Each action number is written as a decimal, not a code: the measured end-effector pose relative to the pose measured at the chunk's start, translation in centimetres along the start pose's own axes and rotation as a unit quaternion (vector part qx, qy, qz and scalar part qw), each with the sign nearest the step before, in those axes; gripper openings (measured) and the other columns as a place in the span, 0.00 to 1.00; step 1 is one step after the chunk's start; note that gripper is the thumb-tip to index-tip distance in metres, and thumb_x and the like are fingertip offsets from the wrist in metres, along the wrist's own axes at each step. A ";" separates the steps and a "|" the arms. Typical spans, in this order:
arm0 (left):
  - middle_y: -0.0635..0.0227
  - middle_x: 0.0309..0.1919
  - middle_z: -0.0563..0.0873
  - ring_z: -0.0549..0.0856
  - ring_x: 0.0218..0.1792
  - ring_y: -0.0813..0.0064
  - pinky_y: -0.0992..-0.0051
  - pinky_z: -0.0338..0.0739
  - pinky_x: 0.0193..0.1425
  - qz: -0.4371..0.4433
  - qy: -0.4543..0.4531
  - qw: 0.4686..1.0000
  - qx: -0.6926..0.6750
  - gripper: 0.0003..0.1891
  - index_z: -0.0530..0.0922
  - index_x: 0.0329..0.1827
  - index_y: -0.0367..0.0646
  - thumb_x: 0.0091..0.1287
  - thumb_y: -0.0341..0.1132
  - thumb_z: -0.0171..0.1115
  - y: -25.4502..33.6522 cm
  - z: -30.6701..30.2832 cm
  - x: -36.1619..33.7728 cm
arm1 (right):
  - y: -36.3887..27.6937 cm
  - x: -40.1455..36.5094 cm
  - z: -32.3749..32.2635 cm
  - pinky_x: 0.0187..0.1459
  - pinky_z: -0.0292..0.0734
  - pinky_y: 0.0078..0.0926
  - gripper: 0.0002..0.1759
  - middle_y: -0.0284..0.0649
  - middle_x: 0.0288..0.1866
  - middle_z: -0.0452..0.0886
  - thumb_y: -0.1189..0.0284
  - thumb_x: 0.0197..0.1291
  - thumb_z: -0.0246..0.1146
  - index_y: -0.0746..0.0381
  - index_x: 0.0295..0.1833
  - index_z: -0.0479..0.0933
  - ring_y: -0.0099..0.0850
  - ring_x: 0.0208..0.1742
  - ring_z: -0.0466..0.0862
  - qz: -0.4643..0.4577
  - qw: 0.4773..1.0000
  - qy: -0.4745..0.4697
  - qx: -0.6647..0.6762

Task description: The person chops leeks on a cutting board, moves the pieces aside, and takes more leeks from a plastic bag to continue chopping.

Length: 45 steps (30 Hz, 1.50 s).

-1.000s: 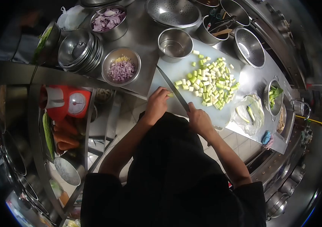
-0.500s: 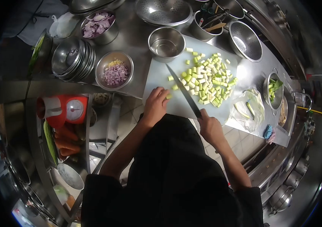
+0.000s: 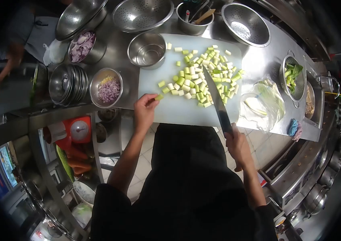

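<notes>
My right hand [image 3: 239, 146] is closed round the dark handle of a long kitchen knife [image 3: 216, 92]. Its blade points away from me, over the right part of a pile of chopped pale-green vegetable chunks [image 3: 188, 80]. These chunks are spread on a white cutting board [image 3: 170, 113]. At the board's left front edge, my left hand [image 3: 144, 111] pinches a single green vegetable chunk [image 3: 159, 97] between thumb and fingers. An open steel pot [image 3: 147, 60] stands on the board's far left corner.
Left of the board are a bowl of chopped red onion [image 3: 109, 90], sliced onion [image 3: 83, 46] in a pot and stacked steel bowls [image 3: 68, 85]. Colanders [image 3: 246, 25] line the back. At right lie a plastic bag [image 3: 264, 106] and a colander of greens [image 3: 293, 78]. Another person's arm [image 3: 8, 66] shows far left.
The knife has swung right, from the board's left half to over the chunks. My left hand still pinches a chunk by the near left edge. The whole view has shifted.
</notes>
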<state>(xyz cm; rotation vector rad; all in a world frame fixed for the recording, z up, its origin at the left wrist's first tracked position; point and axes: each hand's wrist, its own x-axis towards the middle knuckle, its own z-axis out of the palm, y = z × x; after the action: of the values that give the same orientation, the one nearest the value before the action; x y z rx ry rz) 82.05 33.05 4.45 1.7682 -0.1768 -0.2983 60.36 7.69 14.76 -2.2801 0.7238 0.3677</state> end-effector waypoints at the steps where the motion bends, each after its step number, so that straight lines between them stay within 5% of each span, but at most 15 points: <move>1: 0.61 0.36 0.87 0.86 0.33 0.73 0.76 0.79 0.41 0.004 -0.002 1.000 0.007 0.08 0.80 0.44 0.33 0.61 0.21 0.64 0.2 0.8 -0.2 | 0.9 0.1 0.3 0.28 0.71 0.42 0.13 0.51 0.20 0.76 0.73 0.66 0.56 0.68 0.53 0.67 0.48 0.22 0.77 -0.032 0.999 0.007 -0.007; 11: 0.62 0.47 0.83 0.81 0.44 0.69 0.70 0.75 0.48 0.203 0.077 0.957 0.195 0.11 0.79 0.45 0.35 0.59 0.23 0.63 12.4 10.8 0.1 | 5.5 -0.5 -4.1 0.30 0.70 0.53 0.17 0.58 0.22 0.77 0.74 0.63 0.59 0.66 0.56 0.67 0.59 0.28 0.78 -0.109 0.993 0.015 0.051; 16: 0.56 0.42 0.86 0.85 0.44 0.61 0.66 0.76 0.54 0.279 -0.260 0.908 0.174 0.09 0.82 0.42 0.31 0.63 0.23 0.54 17.3 22.7 -2.7 | 10.9 -1.9 -4.3 0.30 0.73 0.51 0.15 0.53 0.21 0.78 0.72 0.61 0.59 0.65 0.51 0.67 0.53 0.27 0.81 -0.130 0.989 -0.053 0.043; 19: 0.51 0.58 0.81 0.78 0.61 0.56 0.58 0.72 0.64 0.120 -0.502 0.692 0.504 0.16 0.82 0.50 0.37 0.59 0.22 0.56 14.0 31.7 -2.0 | 12.8 -2.7 -4.7 0.29 0.75 0.50 0.15 0.52 0.22 0.80 0.74 0.59 0.60 0.65 0.50 0.67 0.52 0.27 0.82 -0.148 0.986 -0.078 0.027; 22: 0.54 0.71 0.67 0.64 0.73 0.61 0.58 0.59 0.75 0.432 -0.438 0.751 0.239 0.21 0.77 0.60 0.40 0.63 0.28 0.56 8.6 38.2 -0.5 | 14.2 -3.3 -5.7 0.30 0.77 0.48 0.17 0.51 0.23 0.81 0.75 0.56 0.60 0.64 0.51 0.68 0.51 0.28 0.83 -0.164 0.980 -0.112 0.021; 26: 0.57 0.77 0.55 0.53 0.78 0.62 0.61 0.44 0.80 0.347 -0.518 0.758 0.190 0.25 0.70 0.68 0.41 0.66 0.33 0.55 11.6 43.5 0.2 | 15.3 -3.5 -6.5 0.31 0.78 0.48 0.17 0.51 0.24 0.81 0.75 0.57 0.60 0.64 0.52 0.67 0.50 0.29 0.84 -0.174 0.978 -0.109 0.031; 29: 0.54 0.75 0.61 0.56 0.77 0.59 0.62 0.47 0.79 0.301 -0.395 0.732 0.467 0.24 0.68 0.70 0.41 0.71 0.35 0.54 13.6 46.1 -2.3 | 15.6 -3.5 -7.1 0.31 0.77 0.48 0.16 0.50 0.24 0.82 0.74 0.58 0.60 0.63 0.51 0.67 0.50 0.29 0.84 -0.199 0.974 -0.102 0.047; 32: 0.54 0.75 0.60 0.55 0.76 0.58 0.62 0.40 0.80 0.237 -0.464 0.854 0.023 0.26 0.59 0.75 0.46 0.76 0.39 0.48 3.3 47.1 0.2 | 15.8 -2.9 -6.5 0.31 0.77 0.48 0.14 0.50 0.24 0.82 0.73 0.59 0.59 0.62 0.49 0.67 0.50 0.28 0.84 -0.212 0.974 -0.076 0.035; 33: 0.54 0.75 0.59 0.56 0.76 0.57 0.61 0.39 0.80 0.142 -0.459 0.858 -0.179 0.26 0.58 0.76 0.47 0.77 0.40 0.47 1.5 48.3 0.2 | 15.8 -2.7 -6.3 0.30 0.77 0.48 0.12 0.50 0.23 0.81 0.72 0.61 0.58 0.61 0.48 0.66 0.50 0.28 0.84 -0.220 0.972 -0.072 0.032; 36: 0.56 0.76 0.58 0.56 0.76 0.57 0.57 0.40 0.80 0.264 -0.414 0.820 -0.296 0.25 0.61 0.74 0.47 0.76 0.40 0.46 4.0 47.5 -1.6 | 15.1 -2.3 -6.5 0.30 0.77 0.49 0.11 0.51 0.23 0.81 0.71 0.63 0.57 0.61 0.48 0.66 0.51 0.28 0.83 -0.250 0.964 -0.088 -0.003; 38: 0.56 0.65 0.68 0.65 0.67 0.60 0.58 0.53 0.73 0.386 -0.381 0.812 0.216 0.22 0.68 0.66 0.43 0.70 0.39 0.50 9.1 47.3 -2.8 | 14.9 -2.1 -6.7 0.31 0.77 0.49 0.14 0.52 0.23 0.81 0.70 0.64 0.56 0.61 0.53 0.66 0.52 0.28 0.83 -0.250 0.964 -0.081 -0.032; 40: 0.56 0.54 0.78 0.75 0.59 0.62 0.59 0.66 0.66 0.370 -0.247 0.592 0.672 0.20 0.76 0.58 0.39 0.65 0.37 0.53 12.4 47.4 -3.1 | 14.4 -1.9 -7.0 0.31 0.77 0.50 0.16 0.53 0.23 0.81 0.70 0.64 0.56 0.61 0.56 0.66 0.52 0.28 0.83 -0.259 0.961 -0.082 -0.050; 42: 0.58 0.44 0.80 0.78 0.51 0.63 0.61 0.71 0.59 0.298 -0.272 0.857 0.321 0.18 0.78 0.55 0.39 0.66 0.37 0.53 3.9 51.0 0.6 | 14.3 -1.6 -6.8 0.32 0.76 0.52 0.23 0.55 0.24 0.81 0.70 0.64 0.56 0.60 0.64 0.64 0.54 0.28 0.82 -0.264 0.960 -0.084 -0.050; 43: 0.60 0.40 0.82 0.80 0.46 0.64 0.62 0.73 0.56 0.280 -0.276 0.911 0.126 0.17 0.79 0.53 0.39 0.67 0.37 0.52 -0.1 52.8 2.4 | 14.3 -1.4 -6.8 0.32 0.76 0.52 0.23 0.55 0.24 0.81 0.70 0.64 0.56 0.60 0.64 0.64 0.54 0.28 0.82 -0.277 0.955 -0.087 -0.064; 45: 0.59 0.42 0.84 0.82 0.45 0.63 0.63 0.75 0.54 0.337 -0.296 0.867 0.217 0.16 0.80 0.50 0.42 0.61 0.38 0.59 8.7 47.2 0.0 | 14.0 -1.0 -6.5 0.33 0.76 0.54 0.24 0.56 0.24 0.80 0.71 0.64 0.56 0.61 0.65 0.63 0.56 0.28 0.82 -0.248 0.961 -0.102 -0.071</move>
<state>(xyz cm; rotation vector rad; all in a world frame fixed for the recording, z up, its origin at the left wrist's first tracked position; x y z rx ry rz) 68.49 -13.02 3.74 1.8716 -1.3664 -0.2907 51.59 -4.81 12.29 -2.4115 0.0112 0.4139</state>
